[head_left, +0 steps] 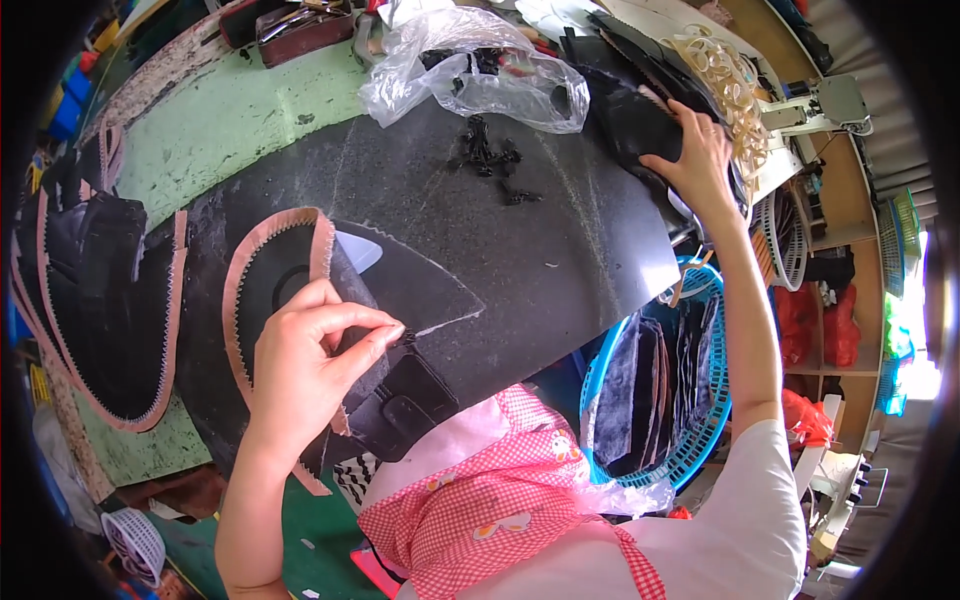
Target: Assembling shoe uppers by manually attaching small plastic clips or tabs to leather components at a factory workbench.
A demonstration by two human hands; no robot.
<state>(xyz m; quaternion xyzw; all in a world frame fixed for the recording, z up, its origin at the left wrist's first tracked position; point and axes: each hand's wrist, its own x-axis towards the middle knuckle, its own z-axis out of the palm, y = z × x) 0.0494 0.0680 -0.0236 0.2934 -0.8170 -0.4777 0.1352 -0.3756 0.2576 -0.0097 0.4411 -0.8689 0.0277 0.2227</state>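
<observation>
My left hand (305, 355) is closed in a pinch at the upper edge of a black pocketed piece (405, 400) near the table's front edge. What sits between its fingertips is small and dark, too small to name. A strip of pink tape with a toothed edge (236, 290) curves up behind that hand. At the upper right, my right hand (700, 160) grips a black piece (630, 115) on a pile, thumb and forefinger on its surface; the other fingers are partly hidden. Small black parts (485, 155) lie in a loose heap on the dark mat (560, 250).
Black pieces edged in pink tape (110, 300) lie at the left. A clear plastic bag (470, 65) and a dark red tool box (305, 35) are at the back. Below the right forearm stands a blue basket (725, 400) of folded fabric. A sewing machine (835, 105) is far right.
</observation>
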